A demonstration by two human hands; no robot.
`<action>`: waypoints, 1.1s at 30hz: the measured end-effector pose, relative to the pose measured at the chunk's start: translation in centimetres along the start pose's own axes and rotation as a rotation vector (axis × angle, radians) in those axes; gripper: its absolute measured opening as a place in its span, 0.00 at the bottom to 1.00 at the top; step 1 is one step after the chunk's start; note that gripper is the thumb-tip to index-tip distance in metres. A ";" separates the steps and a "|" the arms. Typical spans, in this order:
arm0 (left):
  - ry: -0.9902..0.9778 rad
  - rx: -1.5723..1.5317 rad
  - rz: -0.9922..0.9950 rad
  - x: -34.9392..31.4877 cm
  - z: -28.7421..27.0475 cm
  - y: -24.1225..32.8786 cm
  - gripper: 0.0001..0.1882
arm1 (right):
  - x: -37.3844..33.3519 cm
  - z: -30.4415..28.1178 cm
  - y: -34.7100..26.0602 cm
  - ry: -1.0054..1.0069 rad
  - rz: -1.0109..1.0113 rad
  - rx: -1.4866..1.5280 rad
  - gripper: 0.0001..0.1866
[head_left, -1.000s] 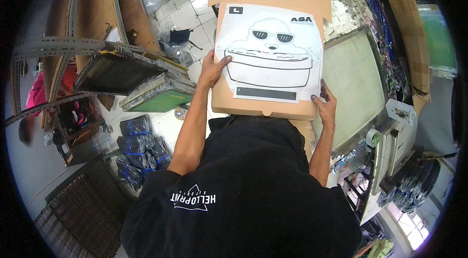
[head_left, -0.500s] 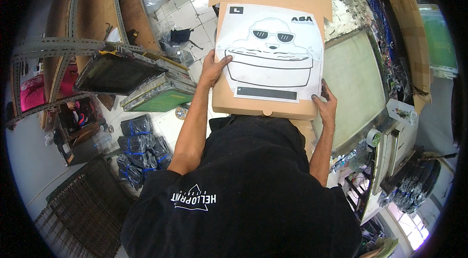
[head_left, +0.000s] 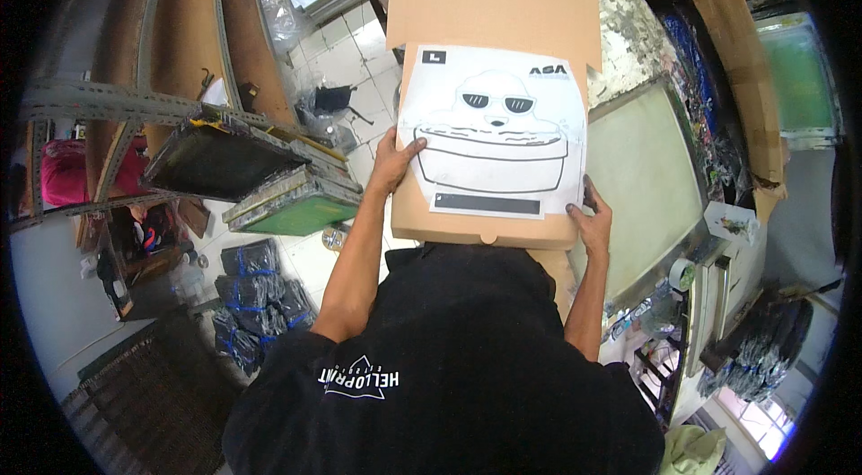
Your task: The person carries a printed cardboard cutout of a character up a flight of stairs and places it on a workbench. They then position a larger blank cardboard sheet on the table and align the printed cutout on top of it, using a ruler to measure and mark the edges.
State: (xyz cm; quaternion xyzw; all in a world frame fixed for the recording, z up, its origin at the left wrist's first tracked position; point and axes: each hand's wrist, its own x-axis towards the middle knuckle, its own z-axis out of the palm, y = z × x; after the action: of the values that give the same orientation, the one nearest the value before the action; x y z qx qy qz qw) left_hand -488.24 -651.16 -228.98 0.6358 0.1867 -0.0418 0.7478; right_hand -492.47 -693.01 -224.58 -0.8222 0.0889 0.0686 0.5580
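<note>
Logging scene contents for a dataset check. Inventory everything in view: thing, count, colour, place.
printed sheet: 1, white with black line drawing, on the box
cardboard box: 1, brown, upper middle
pale framed panel: 1, grey-green, right of the box
framed panels: at least 2, dark and green, left
wrapped bundles: several, dark with blue ties, floor at left
wooden boards: at least 3, brown, upper left
tiled floor: 1, white, left of the box
upright cardboard: 1, brown, right
tape roll: 1, whitish, right
small background items: uncountable, mixed colours, both sides
shirt: 1, black, lower middle
left hand: 1, bare, box's left edge
right hand: 1, bare, box's right edge
</note>
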 end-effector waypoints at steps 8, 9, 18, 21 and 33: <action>-0.023 -0.016 0.076 0.4 2.1 0.9 0.31 | 1.1 -1.6 0.1 0.045 0.004 0.017 0.39; 0.003 0.041 0.044 0.3 2.3 1.0 0.31 | 1.3 -1.9 0.0 0.043 -0.003 0.017 0.39; -0.029 0.008 0.072 -0.1 4.3 1.9 0.31 | 1.8 -3.4 0.2 0.061 -0.025 -0.047 0.39; -0.007 0.042 0.101 2.1 4.9 0.8 0.34 | 3.7 -3.9 0.8 0.061 -0.051 -0.069 0.38; -0.032 0.055 0.083 3.4 5.3 0.9 0.34 | 4.4 -3.8 1.1 0.064 -0.028 -0.001 0.38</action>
State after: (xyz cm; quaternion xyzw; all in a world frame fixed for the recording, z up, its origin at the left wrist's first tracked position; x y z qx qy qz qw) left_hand -483.67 -655.54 -228.63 0.6627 0.1472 -0.0260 0.7338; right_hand -488.42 -697.24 -225.12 -0.8253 0.0954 0.0344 0.5555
